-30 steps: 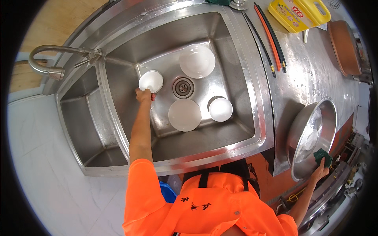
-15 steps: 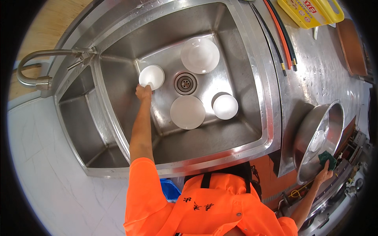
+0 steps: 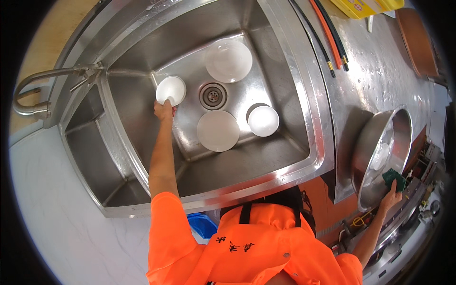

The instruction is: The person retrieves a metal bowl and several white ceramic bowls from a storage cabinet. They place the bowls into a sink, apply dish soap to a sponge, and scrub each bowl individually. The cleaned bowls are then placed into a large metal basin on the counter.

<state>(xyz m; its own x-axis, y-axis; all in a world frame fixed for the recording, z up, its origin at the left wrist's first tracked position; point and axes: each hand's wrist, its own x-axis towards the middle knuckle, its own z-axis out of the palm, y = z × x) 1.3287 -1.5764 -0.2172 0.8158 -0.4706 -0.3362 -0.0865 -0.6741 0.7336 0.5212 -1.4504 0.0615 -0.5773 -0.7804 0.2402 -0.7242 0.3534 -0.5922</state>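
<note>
My left hand point(image 3: 163, 110) reaches into the large steel sink point(image 3: 128, 107) and grips the near rim of a small white bowl point(image 3: 171, 88), thumb over the edge. Three more white dishes lie around the drain point(image 3: 213, 96): a large shallow dish point(image 3: 229, 60) beyond it, a flat round plate point(image 3: 218, 131) on the near side, and a small round bowl point(image 3: 263, 121) to the right. Far to the right, my right hand point(image 3: 391, 197) is closed on a dark green scouring pad point(image 3: 394, 179) at the rim of a tilted steel basin point(image 3: 362, 164). Something whitish shows inside the basin.
A curved steel faucet point(image 3: 45, 75) stands at the left, by a narrower second sink compartment point(image 3: 85, 147). Black and orange rods point(image 3: 327, 31) lie on the wet steel counter point(image 3: 365, 85). Behind are a yellow container point(image 3: 365, 5) and a brown board point(image 3: 415, 42).
The whole view has shifted, so the sink and dishes appear slightly farther left and higher. My left hand keeps its hold on the bowl, and my right hand keeps the scouring pad.
</note>
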